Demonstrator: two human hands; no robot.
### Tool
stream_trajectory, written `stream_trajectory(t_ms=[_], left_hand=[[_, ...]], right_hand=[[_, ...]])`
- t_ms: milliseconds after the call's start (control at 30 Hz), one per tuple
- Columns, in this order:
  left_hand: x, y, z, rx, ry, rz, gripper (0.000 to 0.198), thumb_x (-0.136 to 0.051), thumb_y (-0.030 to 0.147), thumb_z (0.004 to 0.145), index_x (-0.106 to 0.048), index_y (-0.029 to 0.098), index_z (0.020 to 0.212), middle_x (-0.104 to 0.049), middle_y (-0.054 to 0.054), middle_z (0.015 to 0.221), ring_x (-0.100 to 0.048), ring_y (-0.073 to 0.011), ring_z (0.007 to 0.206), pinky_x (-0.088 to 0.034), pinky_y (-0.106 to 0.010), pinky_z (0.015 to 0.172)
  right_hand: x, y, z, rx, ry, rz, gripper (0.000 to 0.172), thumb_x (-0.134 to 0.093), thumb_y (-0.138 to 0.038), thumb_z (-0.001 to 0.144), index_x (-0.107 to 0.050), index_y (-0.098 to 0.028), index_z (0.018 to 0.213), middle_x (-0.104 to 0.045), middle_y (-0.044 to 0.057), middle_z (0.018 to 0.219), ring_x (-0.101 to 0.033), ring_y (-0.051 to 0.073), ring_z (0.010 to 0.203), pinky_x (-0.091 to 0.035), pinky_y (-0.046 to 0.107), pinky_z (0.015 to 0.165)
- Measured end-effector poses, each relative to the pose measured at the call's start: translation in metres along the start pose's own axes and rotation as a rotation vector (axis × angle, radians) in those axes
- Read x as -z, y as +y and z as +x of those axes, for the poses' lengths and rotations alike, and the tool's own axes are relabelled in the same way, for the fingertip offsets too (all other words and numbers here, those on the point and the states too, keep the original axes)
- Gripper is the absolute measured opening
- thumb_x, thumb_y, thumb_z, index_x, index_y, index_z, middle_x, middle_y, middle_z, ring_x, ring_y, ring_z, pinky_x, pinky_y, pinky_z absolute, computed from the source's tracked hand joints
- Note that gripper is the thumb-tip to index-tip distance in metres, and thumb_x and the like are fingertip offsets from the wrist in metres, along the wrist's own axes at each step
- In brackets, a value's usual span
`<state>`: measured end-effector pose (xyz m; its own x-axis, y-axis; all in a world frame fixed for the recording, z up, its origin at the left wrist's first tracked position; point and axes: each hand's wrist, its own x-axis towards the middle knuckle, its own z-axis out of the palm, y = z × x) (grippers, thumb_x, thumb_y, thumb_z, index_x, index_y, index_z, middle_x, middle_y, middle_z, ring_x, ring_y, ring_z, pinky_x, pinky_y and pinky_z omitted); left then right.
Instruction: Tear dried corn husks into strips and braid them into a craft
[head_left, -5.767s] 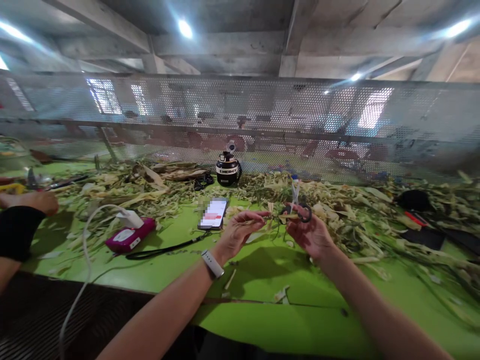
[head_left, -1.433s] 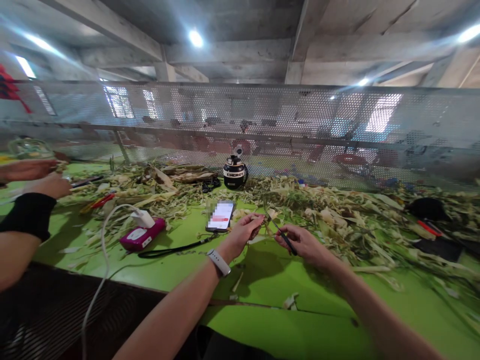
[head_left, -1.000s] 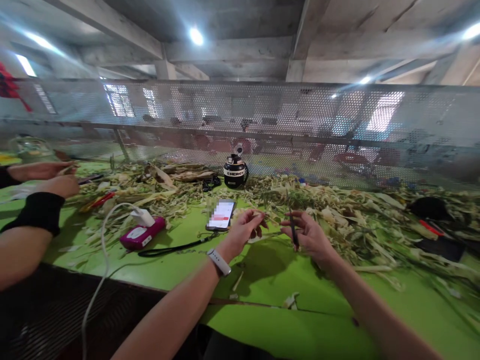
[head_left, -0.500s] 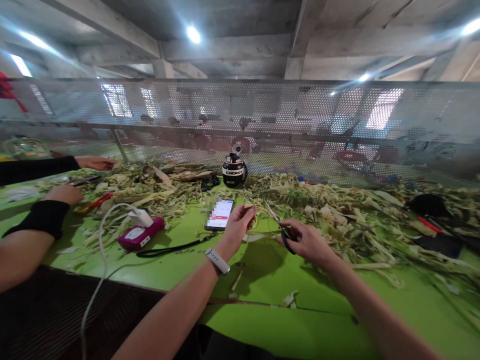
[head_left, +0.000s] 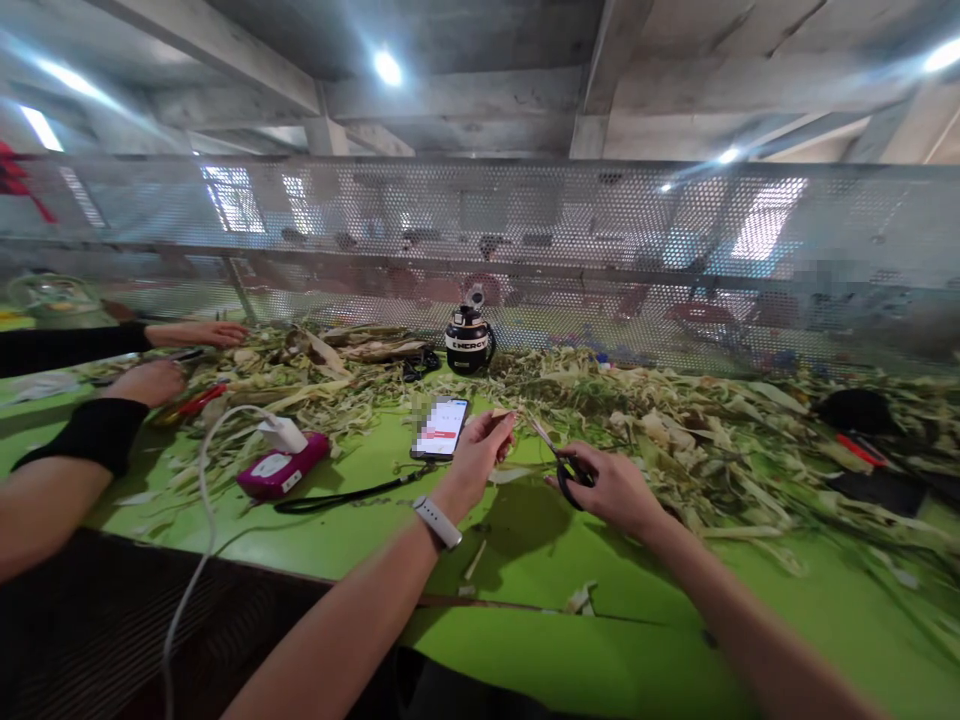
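Note:
My right hand point(head_left: 613, 486) is closed round the black handles of a pair of scissors point(head_left: 545, 436), whose metal blades point up and left. Toward those blades my left hand point(head_left: 480, 450) is closed in a pinch on a small pale piece that looks like corn husk; the fingers hide most of it. A whitish band circles my left wrist. Just beyond that hand lies a phone point(head_left: 442, 430) with its screen lit. Beneath both hands, a pale husk strip point(head_left: 519, 474) rests on the green table point(head_left: 517, 560).
Heaps of dry husk point(head_left: 675, 430) spread along the back and right. A black jug point(head_left: 468, 342) marked ENERGY stands before a perforated metal screen point(head_left: 360, 220). At left are a purple power block point(head_left: 283, 470) with a white plug and cable, and a co-worker's hands point(head_left: 154, 380).
My right hand and the scissors have shifted slightly left and down. My left hand has barely moved. At left, the co-worker's hands have moved rightward.

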<state>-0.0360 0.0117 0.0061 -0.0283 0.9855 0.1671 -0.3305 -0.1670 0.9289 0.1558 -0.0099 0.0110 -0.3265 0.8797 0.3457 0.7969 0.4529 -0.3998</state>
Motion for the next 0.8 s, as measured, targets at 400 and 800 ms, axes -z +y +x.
stream_trajectory(t_ms=[400, 800], left_hand=[[-0.0009, -0.0058, -0.0026, 0.104, -0.082, 0.014, 0.033, -0.074, 0.043, 0.063, -0.058, 0.017, 0.073, -0.047, 0.006, 0.053, -0.035, -0.0036, 0.043, -0.020, -0.020, 0.042], [-0.0007, -0.0050, -0.0024, 0.111, -0.113, -0.001, 0.034, -0.075, 0.044, 0.062, -0.057, 0.017, 0.071, -0.051, 0.005, 0.054, -0.038, -0.0039, 0.044, -0.024, -0.020, 0.045]], right_hand=[[0.0000, 0.0005, -0.0002, 0.060, 0.085, -0.099, 0.036, -0.056, -0.045, 0.080, -0.064, -0.022, 0.106, -0.072, 0.006, 0.084, -0.064, 0.019, 0.067, -0.043, 0.027, 0.062], [0.0017, -0.0019, 0.0021, -0.028, 0.105, 0.035, 0.032, -0.058, -0.044, 0.079, -0.064, -0.023, 0.102, -0.071, 0.006, 0.086, -0.064, 0.021, 0.070, -0.043, 0.028, 0.062]])
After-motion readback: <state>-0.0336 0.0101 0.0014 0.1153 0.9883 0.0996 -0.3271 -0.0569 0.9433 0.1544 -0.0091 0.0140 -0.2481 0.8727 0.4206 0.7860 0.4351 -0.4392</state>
